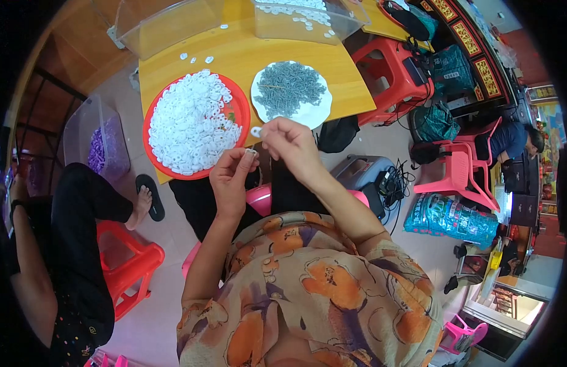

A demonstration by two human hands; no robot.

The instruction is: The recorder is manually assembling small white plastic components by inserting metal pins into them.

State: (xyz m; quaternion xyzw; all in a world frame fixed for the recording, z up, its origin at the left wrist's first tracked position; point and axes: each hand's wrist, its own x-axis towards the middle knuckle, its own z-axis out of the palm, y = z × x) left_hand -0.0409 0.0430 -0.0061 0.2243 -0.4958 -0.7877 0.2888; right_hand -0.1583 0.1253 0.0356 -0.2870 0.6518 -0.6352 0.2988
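Between thumb and forefinger, my right hand (291,145) pinches a small white oval plastic piece (256,131) with a hole in it. Just left of it and a little nearer, my left hand (229,182) is closed in a pinch on a small pale piece (252,151), partly hidden by the fingertips. Both hands are raised at the table's near edge, apart from each other. A round red tray (243,101) heaped with white plastic pieces (188,125) lies beyond my left hand. Beyond my right hand, a white scalloped plate (311,115) carries a pile of small grey pieces (286,85), perhaps screws.
Two clear plastic bins (167,30) (295,33) stand at the yellow table's (240,52) far side, with a few loose white pieces nearby. A person (81,202) sits at left by a red stool (127,263). Another red stool (393,76) is at right.
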